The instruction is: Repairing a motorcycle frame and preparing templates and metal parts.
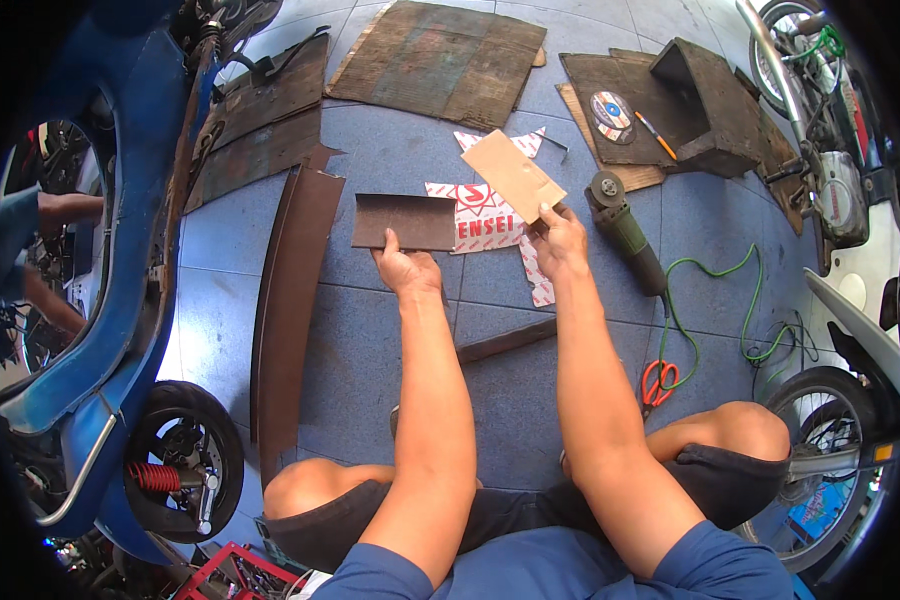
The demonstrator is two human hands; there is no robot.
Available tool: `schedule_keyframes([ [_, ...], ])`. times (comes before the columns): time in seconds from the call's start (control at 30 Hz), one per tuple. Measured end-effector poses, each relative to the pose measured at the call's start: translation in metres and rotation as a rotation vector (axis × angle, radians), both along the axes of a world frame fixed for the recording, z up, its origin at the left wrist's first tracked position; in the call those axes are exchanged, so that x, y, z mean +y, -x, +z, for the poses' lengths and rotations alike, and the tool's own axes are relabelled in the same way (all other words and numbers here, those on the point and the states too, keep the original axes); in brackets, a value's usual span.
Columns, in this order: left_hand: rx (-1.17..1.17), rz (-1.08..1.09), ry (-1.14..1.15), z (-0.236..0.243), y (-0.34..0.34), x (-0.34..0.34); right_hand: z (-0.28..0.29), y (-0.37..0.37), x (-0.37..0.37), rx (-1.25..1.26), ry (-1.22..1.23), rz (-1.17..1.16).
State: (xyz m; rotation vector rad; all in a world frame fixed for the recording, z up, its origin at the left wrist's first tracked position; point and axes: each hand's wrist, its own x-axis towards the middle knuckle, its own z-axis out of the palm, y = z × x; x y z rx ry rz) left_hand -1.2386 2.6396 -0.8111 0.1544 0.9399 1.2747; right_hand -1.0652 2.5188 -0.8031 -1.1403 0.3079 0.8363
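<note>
By the fingers of the left hand (408, 272), thumb uppermost, the lower edge of a short brown piece (402, 222) was clamped. A tan cardboard piece (513, 170) was pinched at its lower right corner by the fingers of the right hand (562, 240). Between both sets of fingers, a red-and-white printed sheet (478, 212) was seen. Right of the right fingers, an angle grinder (627, 235) was laid on the tiled floor (360, 350); left of the left fingers, a long brown channel (292, 310) was placed.

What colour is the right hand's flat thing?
The flat thing is light tan, clearest in the head view.
</note>
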Motion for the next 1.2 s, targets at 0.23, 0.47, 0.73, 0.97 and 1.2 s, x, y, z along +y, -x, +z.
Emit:
schedule_keyframes([
  [0.23, 0.18, -0.08, -0.1, 0.019, -0.01, 0.0, -0.008, 0.017, 0.005, -0.692, 0.796, 0.259],
  [0.47, 0.913, -0.689, -0.422, 0.036, -0.02, 0.014, 0.022, 0.035, 0.02, -0.78, 0.375, 0.569],
  [0.73, 0.992, -0.533, -0.243, 0.033, 0.002, 0.023, -0.015, 0.027, 0.011, -1.019, 0.976, 0.663],
  [0.97, 0.664, -0.399, -0.138, 0.043, -0.004, 0.023, -0.023, 0.029, 0.03, -1.119, 1.069, 0.668],
  [1.2, 0.984, -0.627, -0.258, 0.064, -0.017, 0.029, -0.011, 0.021, -0.029, -0.965, 1.081, 0.669],
])
